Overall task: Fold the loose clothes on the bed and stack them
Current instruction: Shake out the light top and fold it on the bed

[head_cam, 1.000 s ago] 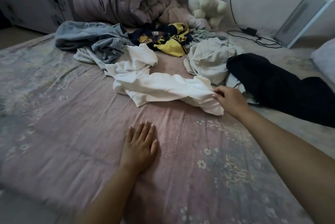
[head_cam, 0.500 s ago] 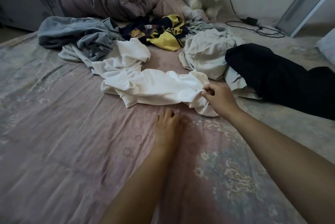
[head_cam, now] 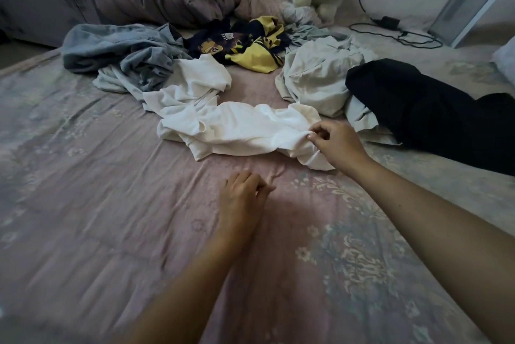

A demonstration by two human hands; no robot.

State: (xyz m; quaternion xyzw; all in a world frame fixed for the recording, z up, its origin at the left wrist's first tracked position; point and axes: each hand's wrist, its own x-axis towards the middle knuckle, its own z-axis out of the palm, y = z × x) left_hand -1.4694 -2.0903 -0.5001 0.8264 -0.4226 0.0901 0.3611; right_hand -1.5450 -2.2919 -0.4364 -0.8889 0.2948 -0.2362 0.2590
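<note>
The bed (head_cam: 117, 204) is all pink floral sheet. My right hand (head_cam: 338, 144) pinches the white shirt's (head_cam: 237, 127) near edge; my left hand (head_cam: 242, 198), loosely curled and holding nothing, has slid up just short of that shirt. Behind it, grey, yellow and black clothes lie unfolded; no stack yet.

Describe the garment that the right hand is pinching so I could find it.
On the pink bed sheet, look at the pile's near edge. The crumpled white shirt sprawls there, its corner pinched by the right hand; it is the only pure white piece.
</note>
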